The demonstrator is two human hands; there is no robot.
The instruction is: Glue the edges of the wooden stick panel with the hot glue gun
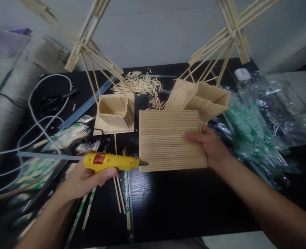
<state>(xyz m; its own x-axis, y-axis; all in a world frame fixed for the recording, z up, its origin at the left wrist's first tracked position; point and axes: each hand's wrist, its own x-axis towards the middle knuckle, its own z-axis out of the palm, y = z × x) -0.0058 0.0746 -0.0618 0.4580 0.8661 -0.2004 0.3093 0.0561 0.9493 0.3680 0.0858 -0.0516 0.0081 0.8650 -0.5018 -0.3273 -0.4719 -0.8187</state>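
While the left hand [87,180] grips a yellow glue gun [111,162] with its nozzle at the lower left edge of a flat stick panel [165,141], the right hand [210,145] presses down on that panel's right side, fingers spread flat on it. The panel lies on the black worktop [168,204], near a small stick box [115,112] and loose sticks [122,197].

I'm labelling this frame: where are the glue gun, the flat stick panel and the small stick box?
glue gun [114,162]: head view, on its yellow body.
flat stick panel [165,145]: head view, on its bare middle.
small stick box [115,121]: head view, on its near outer wall.
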